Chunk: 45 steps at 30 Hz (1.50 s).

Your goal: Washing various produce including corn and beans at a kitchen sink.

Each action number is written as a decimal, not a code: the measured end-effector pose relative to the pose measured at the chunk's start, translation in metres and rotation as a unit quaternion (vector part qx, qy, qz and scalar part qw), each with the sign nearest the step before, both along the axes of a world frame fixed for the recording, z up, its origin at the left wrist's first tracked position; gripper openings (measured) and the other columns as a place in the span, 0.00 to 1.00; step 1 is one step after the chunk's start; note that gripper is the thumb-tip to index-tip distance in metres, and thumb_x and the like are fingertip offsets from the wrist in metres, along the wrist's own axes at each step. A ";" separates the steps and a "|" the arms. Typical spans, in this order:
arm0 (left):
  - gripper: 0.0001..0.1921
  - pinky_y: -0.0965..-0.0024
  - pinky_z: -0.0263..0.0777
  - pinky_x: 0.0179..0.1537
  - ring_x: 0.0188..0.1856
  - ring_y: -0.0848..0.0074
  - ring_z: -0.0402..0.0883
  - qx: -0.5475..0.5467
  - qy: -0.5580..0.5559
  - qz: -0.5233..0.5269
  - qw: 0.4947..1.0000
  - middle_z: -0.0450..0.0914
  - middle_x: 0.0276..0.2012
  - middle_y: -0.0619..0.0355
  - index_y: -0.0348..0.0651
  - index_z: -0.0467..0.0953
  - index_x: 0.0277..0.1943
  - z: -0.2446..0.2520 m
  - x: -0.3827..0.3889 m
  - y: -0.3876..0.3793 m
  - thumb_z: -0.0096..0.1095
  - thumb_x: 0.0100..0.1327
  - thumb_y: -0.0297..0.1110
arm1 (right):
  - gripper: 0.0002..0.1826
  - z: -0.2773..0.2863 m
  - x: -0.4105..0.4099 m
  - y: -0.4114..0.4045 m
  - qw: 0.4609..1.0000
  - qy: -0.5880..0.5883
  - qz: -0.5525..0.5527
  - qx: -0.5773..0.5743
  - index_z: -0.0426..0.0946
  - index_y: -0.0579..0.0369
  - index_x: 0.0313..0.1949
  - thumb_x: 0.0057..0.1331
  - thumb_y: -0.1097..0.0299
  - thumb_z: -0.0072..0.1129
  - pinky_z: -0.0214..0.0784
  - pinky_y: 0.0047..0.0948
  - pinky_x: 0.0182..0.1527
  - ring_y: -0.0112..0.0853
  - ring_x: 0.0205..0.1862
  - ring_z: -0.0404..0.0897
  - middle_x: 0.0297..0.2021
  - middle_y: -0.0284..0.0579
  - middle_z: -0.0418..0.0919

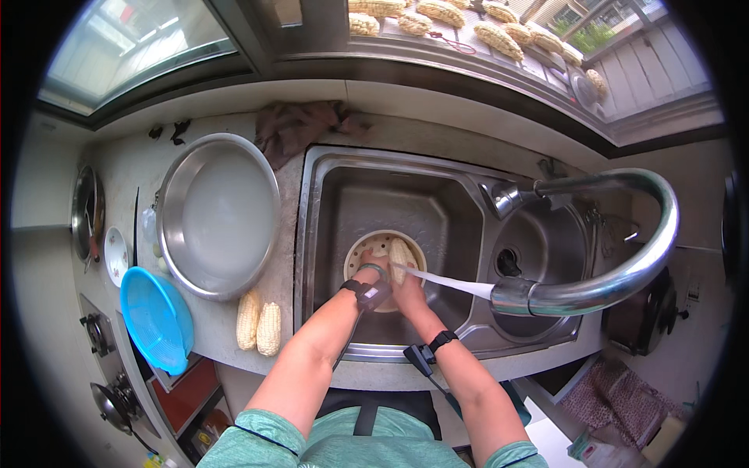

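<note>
A pale corn cob (399,257) stands tilted over a cream perforated basket (353,253) in the large sink basin (386,202). My right hand (408,291) grips the cob at its lower end. Water runs from the faucet head (510,296) in a white stream onto the cob. My left hand (373,259) is down inside the basket, just left of the cob. Its fingers are partly hidden, and whether they close on anything cannot be made out.
Two corn cobs (258,324) lie on the counter left of the sink, below a large steel bowl (228,210) of cloudy liquid. A blue plastic basket (157,319) is farther left. The curved faucet neck (661,234) arches over the small round basin (541,245). A brown cloth (298,128) lies behind.
</note>
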<state>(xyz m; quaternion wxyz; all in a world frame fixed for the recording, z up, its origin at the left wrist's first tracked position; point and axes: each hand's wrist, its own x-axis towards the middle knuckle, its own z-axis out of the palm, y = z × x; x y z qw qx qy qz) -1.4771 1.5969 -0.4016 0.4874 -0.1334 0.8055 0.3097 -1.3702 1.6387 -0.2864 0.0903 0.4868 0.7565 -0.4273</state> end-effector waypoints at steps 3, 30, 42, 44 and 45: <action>0.38 0.64 0.70 0.49 0.50 0.61 0.75 0.031 0.030 0.017 0.999 0.72 0.49 0.41 0.36 0.61 0.57 0.004 0.008 -0.003 0.70 0.42 0.37 | 0.33 0.009 0.005 0.008 0.998 -0.043 0.000 -0.039 0.56 0.62 0.60 0.58 0.64 0.53 0.60 0.46 0.57 0.56 0.56 0.66 0.51 0.67 0.69; 0.25 0.73 0.74 0.25 0.20 0.76 0.78 0.199 0.011 -0.492 0.848 0.81 0.30 0.55 0.37 0.70 0.57 0.212 -0.051 -0.021 0.61 0.55 0.29 | 0.37 0.079 0.027 0.017 0.961 0.190 0.030 -0.196 0.59 0.65 0.58 0.50 0.65 0.62 0.63 0.33 0.55 0.39 0.53 0.72 0.49 0.56 0.72; 0.12 0.73 0.77 0.38 0.40 0.71 0.80 0.345 -0.194 0.088 0.914 0.78 0.40 0.52 0.36 0.70 0.48 0.214 -0.092 -0.015 0.53 0.65 0.32 | 0.34 0.089 0.029 0.036 0.880 0.325 -0.062 -0.340 0.58 0.58 0.61 0.55 0.71 0.60 0.63 0.28 0.54 0.28 0.52 0.70 0.51 0.40 0.69; 0.16 0.69 0.77 0.43 0.46 0.68 0.78 0.352 -0.157 0.114 0.916 0.76 0.46 0.49 0.36 0.67 0.52 0.206 -0.096 -0.019 0.54 0.65 0.32 | 0.33 0.087 0.029 0.036 0.873 0.334 -0.086 -0.344 0.58 0.57 0.61 0.56 0.71 0.59 0.64 0.27 0.52 0.27 0.51 0.70 0.51 0.39 0.69; 0.24 0.63 0.73 0.48 0.52 0.62 0.74 0.374 -0.088 0.130 0.914 0.66 0.54 0.45 0.37 0.58 0.59 0.208 -0.096 -0.018 0.56 0.64 0.36 | 0.32 0.088 0.029 0.036 0.864 0.338 -0.093 -0.361 0.59 0.57 0.60 0.57 0.69 0.60 0.66 0.27 0.51 0.26 0.49 0.70 0.50 0.39 0.69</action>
